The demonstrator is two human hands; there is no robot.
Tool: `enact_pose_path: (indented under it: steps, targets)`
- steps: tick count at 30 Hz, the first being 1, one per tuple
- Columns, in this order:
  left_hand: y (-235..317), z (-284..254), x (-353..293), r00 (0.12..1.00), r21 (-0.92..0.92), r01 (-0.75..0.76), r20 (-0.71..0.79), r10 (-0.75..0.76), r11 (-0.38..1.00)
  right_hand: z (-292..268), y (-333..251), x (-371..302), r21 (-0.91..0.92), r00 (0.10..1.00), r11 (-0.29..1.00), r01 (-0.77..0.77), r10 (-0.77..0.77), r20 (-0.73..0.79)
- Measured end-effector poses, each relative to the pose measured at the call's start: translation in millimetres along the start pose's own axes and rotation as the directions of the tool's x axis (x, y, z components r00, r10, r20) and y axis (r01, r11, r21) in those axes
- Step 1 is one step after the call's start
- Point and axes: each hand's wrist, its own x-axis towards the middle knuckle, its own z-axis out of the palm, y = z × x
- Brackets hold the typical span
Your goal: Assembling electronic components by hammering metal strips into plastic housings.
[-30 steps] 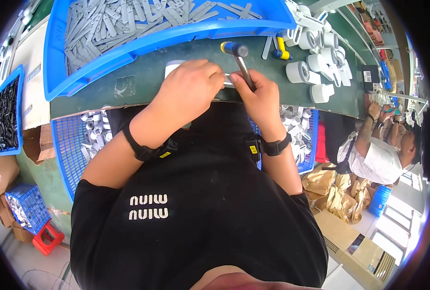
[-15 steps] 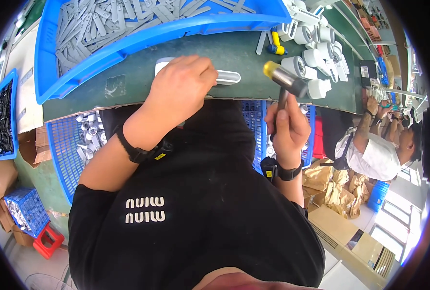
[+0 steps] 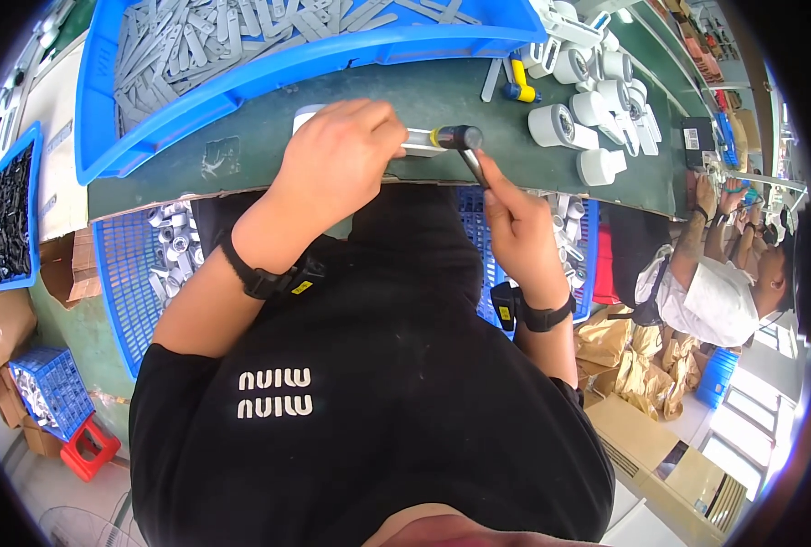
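Observation:
My left hand (image 3: pixel 340 162) is closed over a white plastic part with a long, channelled handle (image 3: pixel 418 139), pressing it to the green tabletop. The part's rounded end shows past my knuckles, while its middle is hidden under my fingers. In my right hand (image 3: pixel 522 228) is a hammer (image 3: pixel 460 138), gripped by its thin dark shaft. Its dark head with a yellow band rests on or just over the handle's right end; which of the two I cannot tell.
A blue tray (image 3: pixel 241 84) of grey strips lies beyond my hands. White round-headed parts (image 3: pixel 551 125) and a yellow-and-blue tool (image 3: pixel 520 84) lie to the right. Blue baskets (image 3: pixel 132 273) of white parts stand below the table edge (image 3: pixel 177 206). A co-worker (image 3: pixel 711 296) sits far right.
My right hand has swung the hammer left and down from beside the white parts onto the handle's end. My left hand has barely moved and keeps its hold.

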Motion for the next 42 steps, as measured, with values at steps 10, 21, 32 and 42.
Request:
enact_pose_path:
  steps: [10, 21, 32, 42]
  targets:
    - [9, -18, 14, 0.945, 0.004, -0.189, 0.273, 0.180, 0.982, 1, 19, -11, 0.219, 0.980, 0.967, 0.128, -0.089, -0.177]
    - [-12, -20, -16, 0.982, -0.104, 0.184, 0.072, -0.177, 0.977, 8, 17, 2, 0.214, 0.993, 0.971, 0.102, -0.088, -0.075]
    - [-23, 8, -33, 0.978, -0.057, -0.005, -0.208, -0.007, 0.998, 29, -3, 30, 0.152, 0.999, 0.988, 0.021, -0.017, -0.029]
    - [-24, 12, -34, 0.972, -0.084, -0.009, -0.234, -0.011, 0.996, 22, -1, 26, 0.060, 0.997, 0.997, 0.047, -0.044, -0.056]
